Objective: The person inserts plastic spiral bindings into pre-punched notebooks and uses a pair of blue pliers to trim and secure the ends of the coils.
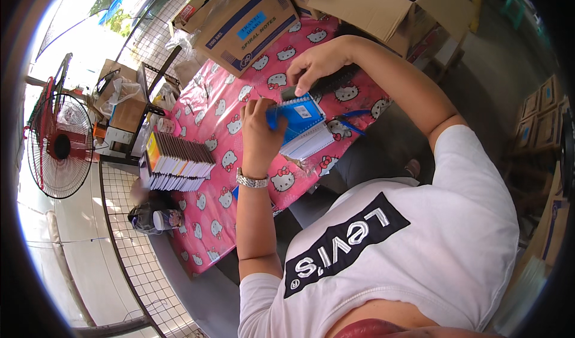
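A blue-covered spiral notebook (306, 114) with a white label lies tilted at the near edge of the table, its coil along the far side. My left hand (259, 125) curls round its left edge, the thumb blurred over the cover. Just beyond the coil hovers my right hand (320, 68), fingers bent and apart, thumb tip pointing down by the binding; I see nothing held in it. Under the blue notebook are white punched pages (308, 143). A dark strip-like object (335, 81) lies beneath my right hand. To the right rest blue-handled pliers (354, 122).
A pink patterned cloth covers the table (230, 158). Stacked notebooks (178, 161) stand at the left, near a jar (168, 220). A cardboard box (248, 32) and an open carton (365, 11) stand at the back. A fan (60, 146) is far left.
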Demonstrator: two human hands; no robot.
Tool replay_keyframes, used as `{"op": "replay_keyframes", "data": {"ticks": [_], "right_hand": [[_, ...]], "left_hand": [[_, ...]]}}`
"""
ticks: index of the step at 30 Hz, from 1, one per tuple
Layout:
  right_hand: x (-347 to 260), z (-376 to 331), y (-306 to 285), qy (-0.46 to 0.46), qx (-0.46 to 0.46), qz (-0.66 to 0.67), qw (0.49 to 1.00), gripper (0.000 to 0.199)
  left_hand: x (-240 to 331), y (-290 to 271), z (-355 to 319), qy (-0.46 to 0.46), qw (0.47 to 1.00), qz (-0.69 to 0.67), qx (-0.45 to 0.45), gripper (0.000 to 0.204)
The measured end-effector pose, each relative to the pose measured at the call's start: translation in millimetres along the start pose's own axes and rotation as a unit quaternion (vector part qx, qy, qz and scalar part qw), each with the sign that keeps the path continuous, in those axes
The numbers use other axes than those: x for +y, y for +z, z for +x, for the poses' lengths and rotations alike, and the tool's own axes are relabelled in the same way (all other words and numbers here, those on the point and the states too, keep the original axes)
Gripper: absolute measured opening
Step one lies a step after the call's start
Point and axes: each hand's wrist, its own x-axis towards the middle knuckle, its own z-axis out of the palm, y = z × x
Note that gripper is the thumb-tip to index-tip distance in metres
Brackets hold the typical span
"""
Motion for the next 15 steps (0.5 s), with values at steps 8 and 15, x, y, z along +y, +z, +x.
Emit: {"op": "replay_keyframes", "data": {"ticks": [8, 15], "right_hand": [[6, 19, 4, -0.03, -0.018, 0.143, 0.989, 0.049], [-6, 24, 13, -0.039, 0.018, 0.092, 0.995, 0.049]], "left_hand": [[-25, -16, -6, -0.094, 0.989, -0.098, -0.06, 0.024], [-34, -13, -9, -0.113, 0.976, -0.173, -0.063, 0.023]]}}
